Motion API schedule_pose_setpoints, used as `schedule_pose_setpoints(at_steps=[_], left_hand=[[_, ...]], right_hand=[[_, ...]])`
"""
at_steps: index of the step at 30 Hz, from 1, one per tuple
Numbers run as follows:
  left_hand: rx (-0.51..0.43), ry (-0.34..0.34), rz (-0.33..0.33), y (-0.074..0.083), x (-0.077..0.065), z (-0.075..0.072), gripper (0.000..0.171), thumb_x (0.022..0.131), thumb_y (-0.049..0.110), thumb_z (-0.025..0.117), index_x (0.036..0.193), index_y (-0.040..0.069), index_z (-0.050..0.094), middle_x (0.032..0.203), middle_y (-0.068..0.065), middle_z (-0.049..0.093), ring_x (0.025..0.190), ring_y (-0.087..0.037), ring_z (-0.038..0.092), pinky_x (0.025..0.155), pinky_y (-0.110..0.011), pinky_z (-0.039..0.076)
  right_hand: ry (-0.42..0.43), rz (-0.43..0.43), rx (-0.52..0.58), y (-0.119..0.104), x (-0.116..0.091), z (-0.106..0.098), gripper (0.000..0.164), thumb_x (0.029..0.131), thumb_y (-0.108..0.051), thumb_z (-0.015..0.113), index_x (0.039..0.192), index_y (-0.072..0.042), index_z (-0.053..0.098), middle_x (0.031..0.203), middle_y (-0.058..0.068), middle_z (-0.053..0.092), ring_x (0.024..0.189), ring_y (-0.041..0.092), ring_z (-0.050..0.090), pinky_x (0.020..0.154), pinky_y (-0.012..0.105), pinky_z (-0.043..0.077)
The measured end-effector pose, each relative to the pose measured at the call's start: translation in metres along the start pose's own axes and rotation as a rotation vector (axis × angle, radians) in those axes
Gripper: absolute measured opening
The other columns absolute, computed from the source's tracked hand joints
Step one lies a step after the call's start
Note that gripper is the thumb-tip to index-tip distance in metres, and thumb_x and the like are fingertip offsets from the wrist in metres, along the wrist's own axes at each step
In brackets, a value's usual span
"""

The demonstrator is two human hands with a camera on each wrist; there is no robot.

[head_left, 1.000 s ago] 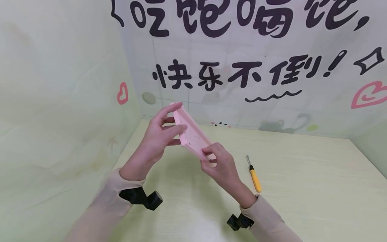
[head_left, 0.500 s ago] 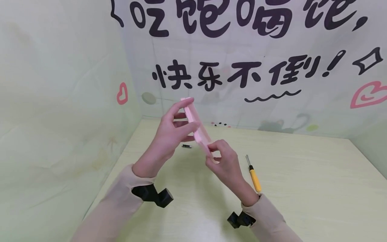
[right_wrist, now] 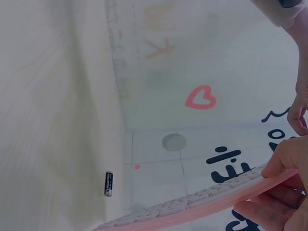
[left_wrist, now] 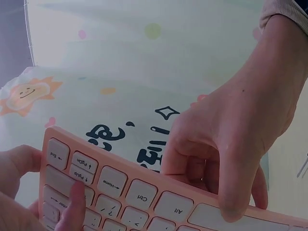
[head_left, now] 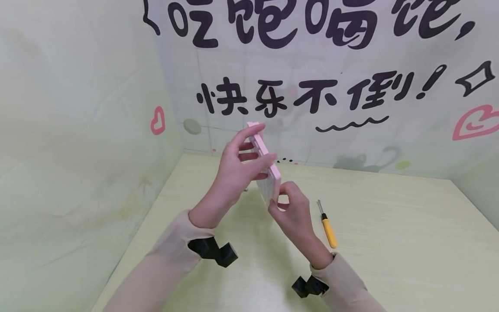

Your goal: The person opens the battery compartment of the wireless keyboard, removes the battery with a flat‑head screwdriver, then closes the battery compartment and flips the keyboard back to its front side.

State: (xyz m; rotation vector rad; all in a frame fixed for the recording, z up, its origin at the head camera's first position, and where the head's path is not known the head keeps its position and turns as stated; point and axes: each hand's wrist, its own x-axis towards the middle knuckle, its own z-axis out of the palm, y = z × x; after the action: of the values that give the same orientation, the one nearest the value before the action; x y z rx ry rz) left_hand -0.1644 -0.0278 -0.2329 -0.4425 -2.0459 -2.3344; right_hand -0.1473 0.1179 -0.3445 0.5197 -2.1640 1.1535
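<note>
A pink keyboard (head_left: 269,182) with white keys is held up above the table, steeply tilted. My left hand (head_left: 241,169) grips one end, thumb on the near edge and fingers spread along the other side. At the lower end my right hand (head_left: 294,212) pinches the edge between thumb and fingers. The left wrist view shows the keys of the keyboard (left_wrist: 113,180), with the right hand (left_wrist: 240,130) at the long edge beside the space bar. A small black battery (right_wrist: 109,184) lies on the table in the right wrist view; the head view shows only its tip.
A screwdriver (head_left: 328,227) with a yellow handle lies on the pale table (head_left: 397,229), right of my right hand. Printed fabric walls stand behind (head_left: 296,60) and at the left (head_left: 78,130) of the table.
The keyboard has turned from showing its screw-dotted underside to showing its keys. My left hand has moved right with it. The battery on the table, unseen at first, came into view and is now mostly covered.
</note>
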Motion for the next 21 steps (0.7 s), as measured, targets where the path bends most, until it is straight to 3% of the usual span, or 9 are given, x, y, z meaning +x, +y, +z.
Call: schedule_pose_setpoints(at_steps=[21], left_hand=[[-0.004, 0.046, 0.020, -0.0075, 0.0069, 0.0092, 0.053, 0.081, 0.014, 0.070, 0.128, 0.029, 0.050, 0.118, -0.010, 0.041, 0.101, -0.025, 0.048, 0.068, -0.035, 0.053]], right_hand=[[0.025, 0.046, 0.084, 0.0008, -0.0052, 0.0066, 0.031, 0.071, 0.015, 0.064, 0.098, 0.001, 0.057, 0.093, 0.010, 0.060, 0.082, 0.021, 0.061, 0.057, 0.022, 0.052]])
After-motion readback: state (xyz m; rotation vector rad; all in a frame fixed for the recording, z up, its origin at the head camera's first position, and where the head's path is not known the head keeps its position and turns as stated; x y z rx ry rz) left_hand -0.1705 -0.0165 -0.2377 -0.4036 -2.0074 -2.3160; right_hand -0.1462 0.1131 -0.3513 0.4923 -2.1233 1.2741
